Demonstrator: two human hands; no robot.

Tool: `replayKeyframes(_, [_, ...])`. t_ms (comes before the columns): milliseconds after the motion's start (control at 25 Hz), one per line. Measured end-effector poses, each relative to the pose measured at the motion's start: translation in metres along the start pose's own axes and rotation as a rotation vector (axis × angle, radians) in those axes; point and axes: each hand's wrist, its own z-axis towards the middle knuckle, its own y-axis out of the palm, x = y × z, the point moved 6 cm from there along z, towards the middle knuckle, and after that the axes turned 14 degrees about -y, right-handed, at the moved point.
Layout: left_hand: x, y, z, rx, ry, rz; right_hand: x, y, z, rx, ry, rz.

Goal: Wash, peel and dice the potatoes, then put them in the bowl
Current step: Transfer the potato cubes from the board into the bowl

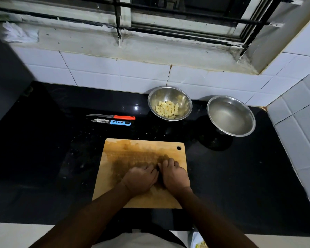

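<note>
both hands [157,177] cupped together on cutting board [115,176]; fingers' grip hidden.

Black polished tabletop [52,149] below a white tiled wall [100,72]. A barred window [168,17] sits above a stained sill [115,43], where crumpled white plastic [20,33] lies at far left. Pale floor [16,235] at the bottom edge.
</note>
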Motion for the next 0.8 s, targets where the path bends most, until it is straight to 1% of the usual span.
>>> replayKeyframes(120, [0.005, 0.004, -0.001, -0.039, -0.015, 0.073, -0.001, 0.006, -0.002, -0.02, -0.022, -0.039])
replayKeyframes(160, [0.005, 0.003, -0.001, -0.045, -0.021, 0.079, -0.001, 0.008, -0.003, -0.05, -0.028, -0.035])
replayKeyframes(280, [0.001, 0.003, -0.002, -0.062, -0.055, -0.006, 0.003, 0.011, 0.0, -0.134, -0.041, 0.038])
replayKeyframes(320, [-0.004, 0.002, 0.0, -0.089, -0.095, -0.064, 0.006, 0.005, 0.003, -0.153, 0.007, 0.115])
replayKeyframes(360, [-0.008, -0.002, 0.003, -0.112, -0.147, -0.101, 0.014, 0.001, 0.005, -0.124, 0.122, 0.249])
replayKeyframes(400, [-0.013, -0.004, 0.007, -0.155, -0.216, -0.149, 0.028, -0.004, 0.006, -0.069, 0.309, 0.434])
replayKeyframes(440, [-0.018, -0.008, 0.012, -0.187, -0.314, -0.206, 0.043, -0.004, 0.004, -0.014, 0.52, 0.682])
replayKeyframes(480, [-0.026, -0.009, 0.014, -0.257, -0.473, -0.339, 0.055, 0.003, -0.001, 0.011, 0.715, 0.942])
replayKeyframes(520, [-0.034, -0.009, 0.013, -0.33, -0.691, -0.567, 0.063, 0.009, -0.006, 0.027, 0.88, 1.187])
replayKeyframes(560, [-0.041, -0.006, 0.009, -0.357, -0.943, -0.843, 0.066, 0.014, -0.009, 0.028, 0.996, 1.417])
replayKeyframes(600, [-0.048, -0.001, 0.005, -0.335, -1.183, -1.116, 0.065, 0.015, -0.01, 0.013, 1.071, 1.618])
replayKeyframes(640, [-0.051, 0.005, 0.002, -0.309, -1.37, -1.366, 0.062, 0.015, -0.009, -0.012, 1.125, 1.793])
replayKeyframes(680, [-0.05, 0.009, 0.002, -0.319, -1.478, -1.588, 0.059, 0.014, -0.008, -0.027, 1.163, 1.94])
replayKeyframes(720, [-0.049, 0.012, 0.006, -0.348, -1.528, -1.781, 0.054, 0.01, -0.004, -0.034, 1.18, 2.067])
replayKeyframes(800, [-0.047, 0.01, 0.02, -0.417, -1.552, -2.071, 0.048, 0.004, 0.007, -0.048, 1.19, 2.254])
